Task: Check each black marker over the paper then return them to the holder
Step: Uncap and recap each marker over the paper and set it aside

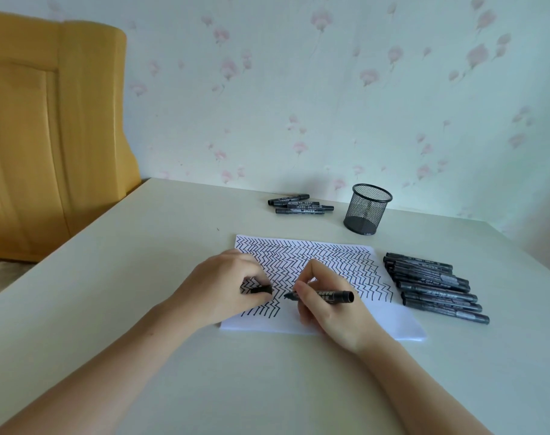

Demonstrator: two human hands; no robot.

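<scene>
A white paper [393,321] covered in black zigzag lines lies on the table. My right hand [333,312] grips an uncapped black marker [330,296], lying almost flat with its tip pointing left just over the paper. My left hand [223,287] rests on the paper's left part and pinches the marker's black cap [262,289]. A black mesh holder [366,208] stands upright behind the paper with no markers showing in it. Several capped black markers [436,287] lie in a row right of the paper. Three more markers [300,204] lie left of the holder.
The cream table [142,277] runs up to a floral-papered wall at the back. A yellow wooden door [48,136] stands beyond the table's left edge. The table's right edge passes just beyond the row of markers.
</scene>
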